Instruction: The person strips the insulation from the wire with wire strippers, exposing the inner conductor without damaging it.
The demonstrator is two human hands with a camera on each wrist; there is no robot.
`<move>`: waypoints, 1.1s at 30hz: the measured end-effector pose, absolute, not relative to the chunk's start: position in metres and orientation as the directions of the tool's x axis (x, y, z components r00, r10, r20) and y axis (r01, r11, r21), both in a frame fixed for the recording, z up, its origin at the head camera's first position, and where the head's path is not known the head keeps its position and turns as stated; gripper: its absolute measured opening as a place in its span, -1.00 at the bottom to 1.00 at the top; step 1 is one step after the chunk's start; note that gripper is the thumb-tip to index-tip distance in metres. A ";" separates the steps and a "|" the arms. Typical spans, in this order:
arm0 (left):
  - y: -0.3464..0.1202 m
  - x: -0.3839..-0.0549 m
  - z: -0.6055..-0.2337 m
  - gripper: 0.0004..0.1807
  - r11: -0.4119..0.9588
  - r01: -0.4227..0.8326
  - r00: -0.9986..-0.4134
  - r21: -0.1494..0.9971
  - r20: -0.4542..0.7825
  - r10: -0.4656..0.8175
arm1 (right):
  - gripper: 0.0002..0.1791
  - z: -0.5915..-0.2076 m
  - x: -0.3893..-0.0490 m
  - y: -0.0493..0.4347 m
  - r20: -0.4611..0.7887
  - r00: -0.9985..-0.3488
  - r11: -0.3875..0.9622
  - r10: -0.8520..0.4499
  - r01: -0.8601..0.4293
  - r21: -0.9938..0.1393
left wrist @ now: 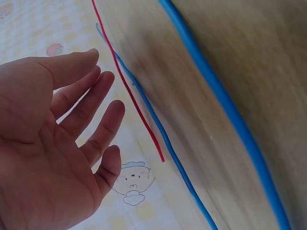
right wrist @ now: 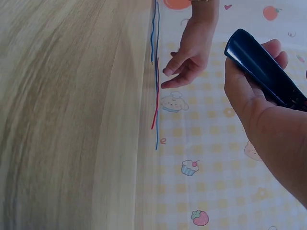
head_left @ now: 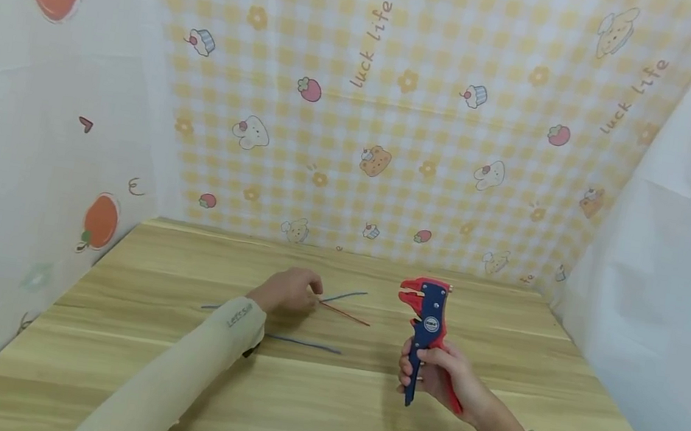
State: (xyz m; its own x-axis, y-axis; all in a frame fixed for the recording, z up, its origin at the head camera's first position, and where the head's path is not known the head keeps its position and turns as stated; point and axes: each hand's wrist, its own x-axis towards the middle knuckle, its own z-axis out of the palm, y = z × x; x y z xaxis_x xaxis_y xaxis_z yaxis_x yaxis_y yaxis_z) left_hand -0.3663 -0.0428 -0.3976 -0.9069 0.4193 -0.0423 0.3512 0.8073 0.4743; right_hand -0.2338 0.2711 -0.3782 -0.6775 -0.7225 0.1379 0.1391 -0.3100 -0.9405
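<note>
In the head view my right hand grips a wire stripper by its handles, with the red jaws upward. The tool has a dark blue body and a red handle; in the right wrist view a dark handle end sticks out past the fingers. My left hand hovers over the wires, its fingers loosely bent and nothing between them. Just beside its fingertips, a thin red wire crosses a blue wire on the table. Nearer the front lies another blue wire, partly hidden by the left sleeve.
The wooden table ends at a yellow checked backdrop at the back. White sheeting hangs along both sides, a printed sheet at left and a plain one at right.
</note>
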 end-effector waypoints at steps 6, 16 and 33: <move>-0.040 -0.371 -0.399 -0.91 0.851 0.351 -0.907 0.390 -0.084 0.412 | -0.74 -0.378 -0.233 0.273 0.104 -0.680 -0.280 -0.726 0.154 -0.948; -0.040 -0.373 -0.403 -0.92 0.860 0.371 -0.902 0.351 -0.086 0.424 | -0.71 -0.379 -0.232 0.274 0.129 -0.671 -0.300 -0.730 0.145 -0.943; -0.042 -0.362 -0.399 -0.89 0.829 0.466 -0.874 0.308 0.017 0.485 | -0.71 -0.376 -0.229 0.279 0.116 -0.681 -0.282 -0.723 0.137 -0.949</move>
State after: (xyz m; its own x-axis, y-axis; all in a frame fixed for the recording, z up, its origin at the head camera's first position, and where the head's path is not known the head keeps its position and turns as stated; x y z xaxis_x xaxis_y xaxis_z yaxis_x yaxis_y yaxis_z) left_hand -0.3622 -0.0415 -0.3988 -0.8742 0.4854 0.0169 0.4664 0.8294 0.3076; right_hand -0.2287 0.2786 -0.3760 -0.6812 -0.7228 0.1164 0.1372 -0.2823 -0.9495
